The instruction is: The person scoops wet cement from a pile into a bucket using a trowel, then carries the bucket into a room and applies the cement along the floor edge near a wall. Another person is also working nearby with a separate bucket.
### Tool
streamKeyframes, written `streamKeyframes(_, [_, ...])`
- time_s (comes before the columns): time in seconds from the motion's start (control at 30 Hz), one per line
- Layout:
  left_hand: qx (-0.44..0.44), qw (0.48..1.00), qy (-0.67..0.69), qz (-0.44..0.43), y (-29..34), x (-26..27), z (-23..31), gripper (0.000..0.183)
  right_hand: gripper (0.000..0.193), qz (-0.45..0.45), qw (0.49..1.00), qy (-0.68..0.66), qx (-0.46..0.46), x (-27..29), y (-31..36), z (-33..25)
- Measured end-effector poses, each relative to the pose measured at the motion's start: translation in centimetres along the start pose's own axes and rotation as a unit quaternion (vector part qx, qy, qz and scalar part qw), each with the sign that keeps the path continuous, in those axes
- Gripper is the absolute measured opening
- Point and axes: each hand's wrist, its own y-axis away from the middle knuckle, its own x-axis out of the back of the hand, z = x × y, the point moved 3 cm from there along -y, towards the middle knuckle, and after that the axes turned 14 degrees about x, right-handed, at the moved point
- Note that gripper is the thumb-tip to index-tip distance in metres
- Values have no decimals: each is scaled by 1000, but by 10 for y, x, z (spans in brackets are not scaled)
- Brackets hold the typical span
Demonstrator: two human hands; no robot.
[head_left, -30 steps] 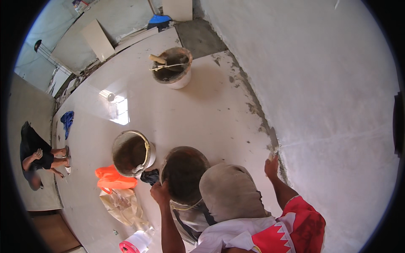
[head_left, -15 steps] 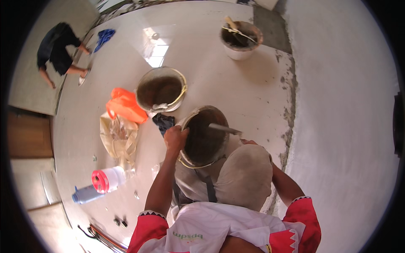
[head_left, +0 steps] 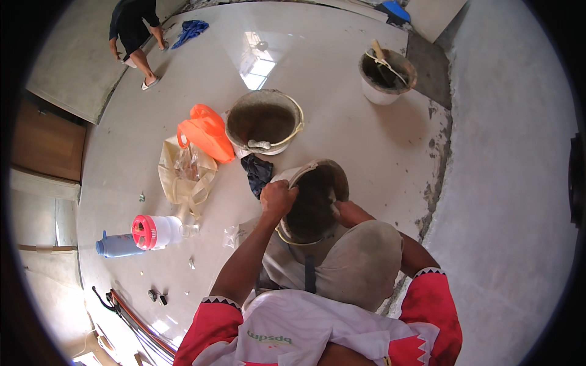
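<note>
A mortar-stained bucket (head_left: pixel 342 177) stands tilted in front of my knees, its inside dark and coated. My left hand (head_left: pixel 279 199) is closed on the left side of its rim. At the right side, my right hand (head_left: pixel 352 214) reaches over the rim, gripping a flat-bladed trowel (head_left: pixel 332 194). Most of the trowel is hidden inside the bucket and by my fingers. The bucket's wire handle (head_left: pixel 282 236) hangs on the side near me. Just beyond my left hand lies a crumpled black cloth or bag (head_left: pixel 256 174).
A second bucket (head_left: pixel 294 146) stands ahead, beside an orange bag (head_left: pixel 207 133) and a cream tote (head_left: pixel 174 189). A third bucket (head_left: pixel 378 94) holds a wooden-handled tool. Left are a red-lidded jug (head_left: pixel 160 232), a blue bottle (head_left: pixel 116 245) and cables (head_left: pixel 131 320). Another person (head_left: pixel 135 30) bends near the left wall.
My right hand has moved up and left to the bucket, and the trowel has gone deeper inside. My left hand keeps its hold on the rim. The view has shifted left.
</note>
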Motion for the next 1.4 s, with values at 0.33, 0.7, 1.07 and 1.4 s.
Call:
streamKeyframes(0.33, [-3,1000,4,31,-5,-6,-13,35,30,31,994,91,47,49,6,-29])
streamKeyframes(0.7, [-19,999,19,27,12,-7,-4,34,42,-129,990,-52,27,-5,-24,20])
streamKeyframes(1.07, [3,999,43,31,6,-8,0,31,30,-54,913,-349,207,-48,-6,-12])
streamKeyframes(1.4, [-24,998,11,60,-3,-1,-5,43,45,-168,595,-784,-59,-32,-10,-6])
